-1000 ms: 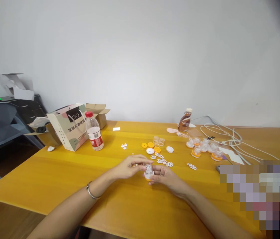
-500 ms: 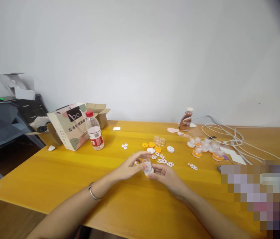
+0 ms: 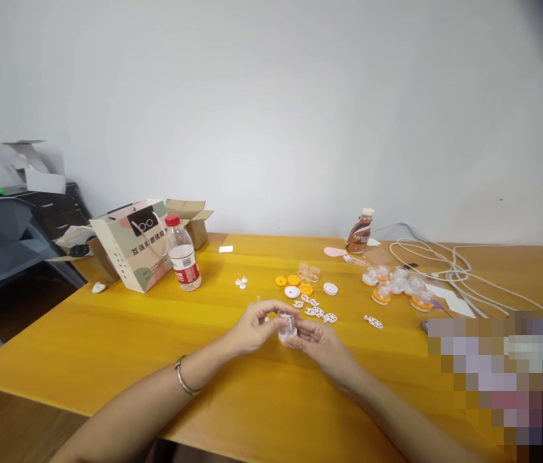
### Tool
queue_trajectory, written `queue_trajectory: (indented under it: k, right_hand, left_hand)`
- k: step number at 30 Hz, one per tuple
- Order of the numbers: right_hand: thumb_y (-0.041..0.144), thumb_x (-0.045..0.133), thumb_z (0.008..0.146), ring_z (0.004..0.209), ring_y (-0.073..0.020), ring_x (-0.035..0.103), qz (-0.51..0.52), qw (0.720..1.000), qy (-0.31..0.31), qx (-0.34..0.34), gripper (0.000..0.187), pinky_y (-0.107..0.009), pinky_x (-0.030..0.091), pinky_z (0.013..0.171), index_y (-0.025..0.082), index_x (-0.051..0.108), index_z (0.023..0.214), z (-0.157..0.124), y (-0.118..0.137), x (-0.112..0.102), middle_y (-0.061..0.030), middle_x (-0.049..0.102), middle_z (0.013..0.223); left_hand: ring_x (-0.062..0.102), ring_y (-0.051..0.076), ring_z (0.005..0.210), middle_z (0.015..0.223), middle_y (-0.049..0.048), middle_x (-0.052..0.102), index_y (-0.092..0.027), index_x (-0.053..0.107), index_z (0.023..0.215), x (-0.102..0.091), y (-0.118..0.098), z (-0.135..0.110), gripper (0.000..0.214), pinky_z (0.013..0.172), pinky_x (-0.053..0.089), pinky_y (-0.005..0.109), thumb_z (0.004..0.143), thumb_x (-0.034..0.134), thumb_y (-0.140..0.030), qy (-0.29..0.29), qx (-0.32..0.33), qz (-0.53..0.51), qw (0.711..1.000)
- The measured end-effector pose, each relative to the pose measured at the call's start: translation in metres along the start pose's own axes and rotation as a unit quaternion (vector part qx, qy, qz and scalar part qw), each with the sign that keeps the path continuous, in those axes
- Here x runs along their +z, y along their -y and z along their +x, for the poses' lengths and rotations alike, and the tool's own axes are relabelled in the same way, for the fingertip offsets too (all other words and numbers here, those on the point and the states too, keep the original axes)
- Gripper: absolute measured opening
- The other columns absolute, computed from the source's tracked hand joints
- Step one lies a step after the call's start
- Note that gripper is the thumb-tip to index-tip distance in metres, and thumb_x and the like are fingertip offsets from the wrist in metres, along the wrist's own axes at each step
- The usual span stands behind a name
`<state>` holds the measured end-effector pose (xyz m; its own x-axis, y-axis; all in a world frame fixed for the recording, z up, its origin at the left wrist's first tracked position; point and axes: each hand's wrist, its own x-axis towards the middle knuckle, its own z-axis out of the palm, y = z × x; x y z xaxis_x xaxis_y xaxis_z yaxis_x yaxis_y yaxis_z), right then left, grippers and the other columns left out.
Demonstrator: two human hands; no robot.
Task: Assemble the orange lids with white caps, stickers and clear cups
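Between my hands is a small clear plastic cup assembly (image 3: pixel 286 328) with white parts inside and an orange rim at its bottom. My left hand (image 3: pixel 260 325) grips its upper part, thumb in front and fingers curled over the top. From the right, my right hand (image 3: pixel 322 344) has its fingers closed on the lower part. Just beyond lie several flat white perforated pieces (image 3: pixel 317 312), orange discs (image 3: pixel 293 280), white discs (image 3: pixel 330 289) and clear cups (image 3: pixel 308 273). A few small white round parts (image 3: pixel 241 282) sit farther left.
A water bottle (image 3: pixel 183 257), a paper bag (image 3: pixel 131 247) and a cardboard box (image 3: pixel 194 222) stand at the left. Several clear-topped assemblies (image 3: pixel 396 283) lie at the right, near white cables (image 3: pixel 454 270) and a brown drink bottle (image 3: pixel 360 233). A lone white piece (image 3: pixel 374 322) lies right of my hands.
My left fingers have come down over the top of the clear cup assembly and closed on it. My right hand keeps its hold at about the same place.
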<state>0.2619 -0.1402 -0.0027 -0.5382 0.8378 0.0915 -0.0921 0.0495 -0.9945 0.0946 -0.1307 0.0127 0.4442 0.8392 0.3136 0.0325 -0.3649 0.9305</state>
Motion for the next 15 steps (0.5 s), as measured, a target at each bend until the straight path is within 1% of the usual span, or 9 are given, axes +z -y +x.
queue_trajectory:
  k: [3, 5, 6, 7, 9, 11, 13, 14, 15]
  right_hand:
    - [0.036, 0.064, 0.070, 0.083, -0.0192, 0.060, 0.055, 0.997, 0.052, 0.019, 0.031, -0.034, 0.047, 0.076, 0.018, 0.062, 0.095, -0.005, 0.005, 0.001, -0.0058, 0.065, 0.090]
    - [0.037, 0.062, 0.071, 0.082, -0.0189, 0.060, 0.077, 0.995, 0.065, 0.023, 0.033, -0.033, 0.048, 0.073, 0.018, 0.060, 0.098, -0.005, 0.006, 0.000, -0.0073, 0.064, 0.091]
    - [0.038, 0.061, 0.072, 0.082, -0.0186, 0.060, 0.071, 0.995, 0.060, 0.021, 0.033, -0.033, 0.047, 0.074, 0.017, 0.060, 0.098, -0.004, 0.004, -0.001, -0.0077, 0.064, 0.092]
    - [0.038, 0.061, 0.072, 0.082, -0.0184, 0.060, 0.052, 0.997, 0.048, 0.016, 0.033, -0.033, 0.047, 0.075, 0.017, 0.060, 0.097, -0.002, 0.003, -0.002, -0.0074, 0.064, 0.091]
    - [0.037, 0.063, 0.070, 0.083, -0.0179, 0.058, -0.003, 1.000, 0.015, 0.005, 0.031, -0.033, 0.046, 0.078, 0.018, 0.060, 0.095, 0.001, -0.002, -0.004, -0.0054, 0.064, 0.091]
    - [0.035, 0.065, 0.068, 0.084, -0.0177, 0.057, -0.061, 0.998, -0.016, -0.009, 0.030, -0.032, 0.045, 0.079, 0.020, 0.059, 0.093, 0.004, -0.005, -0.005, -0.0033, 0.063, 0.091]
    - [0.035, 0.064, 0.068, 0.086, -0.0180, 0.056, -0.100, 0.994, -0.038, -0.028, 0.029, -0.031, 0.045, 0.079, 0.021, 0.060, 0.094, 0.003, -0.005, -0.005, -0.0029, 0.061, 0.092]
    - [0.035, 0.062, 0.070, 0.087, -0.0183, 0.055, -0.110, 0.992, -0.042, -0.038, 0.028, -0.030, 0.045, 0.080, 0.021, 0.060, 0.094, 0.002, -0.004, -0.005, -0.0030, 0.061, 0.093]
    - [0.036, 0.061, 0.071, 0.088, -0.0185, 0.054, -0.115, 0.992, -0.037, -0.045, 0.028, -0.030, 0.044, 0.080, 0.022, 0.060, 0.095, 0.001, -0.002, -0.005, -0.0030, 0.060, 0.093]
  left_hand:
    - [0.058, 0.020, 0.088, 0.102, 0.0123, 0.061, -0.013, 0.058, 0.101, -0.004, 0.001, 0.000, 0.043, 0.075, 0.044, 0.030, 0.076, 0.054, -0.048, 0.082, -0.035, -0.123, 0.988]
    - [0.057, 0.022, 0.092, 0.108, 0.0134, 0.058, -0.014, 0.055, 0.105, -0.007, -0.001, 0.000, 0.045, 0.077, 0.043, 0.031, 0.078, 0.050, -0.048, 0.114, -0.037, -0.146, 0.982]
    - [0.055, 0.022, 0.097, 0.112, 0.0132, 0.056, -0.015, 0.053, 0.109, -0.009, -0.003, 0.000, 0.044, 0.080, 0.042, 0.032, 0.080, 0.048, -0.047, 0.118, -0.027, -0.130, 0.984]
    - [0.051, 0.022, 0.102, 0.117, 0.0124, 0.053, -0.017, 0.049, 0.114, -0.010, -0.006, 0.001, 0.044, 0.083, 0.040, 0.032, 0.082, 0.045, -0.046, 0.108, -0.010, -0.092, 0.990]
    - [0.048, 0.020, 0.105, 0.119, 0.0102, 0.050, -0.020, 0.044, 0.120, -0.014, -0.012, 0.001, 0.044, 0.084, 0.039, 0.030, 0.083, 0.044, -0.044, 0.060, 0.021, 0.040, 0.997]
    - [0.052, 0.017, 0.091, 0.105, 0.0077, 0.057, -0.019, 0.050, 0.114, -0.016, -0.015, 0.001, 0.043, 0.075, 0.040, 0.026, 0.080, 0.047, -0.046, 0.035, 0.020, 0.197, 0.980]
    - [0.052, 0.013, 0.070, 0.081, 0.0035, 0.060, -0.016, 0.059, 0.098, -0.017, -0.018, 0.000, 0.038, 0.063, 0.039, 0.022, 0.080, 0.047, -0.047, 0.048, -0.002, 0.300, 0.953]
    - [0.050, 0.012, 0.064, 0.073, 0.0019, 0.058, -0.015, 0.060, 0.092, -0.017, -0.019, 0.000, 0.036, 0.059, 0.038, 0.021, 0.081, 0.045, -0.046, 0.063, -0.009, 0.323, 0.944]
    - [0.049, 0.011, 0.063, 0.071, 0.0013, 0.058, -0.015, 0.060, 0.090, -0.017, -0.021, -0.001, 0.035, 0.059, 0.038, 0.021, 0.083, 0.042, -0.044, 0.076, -0.004, 0.333, 0.940]
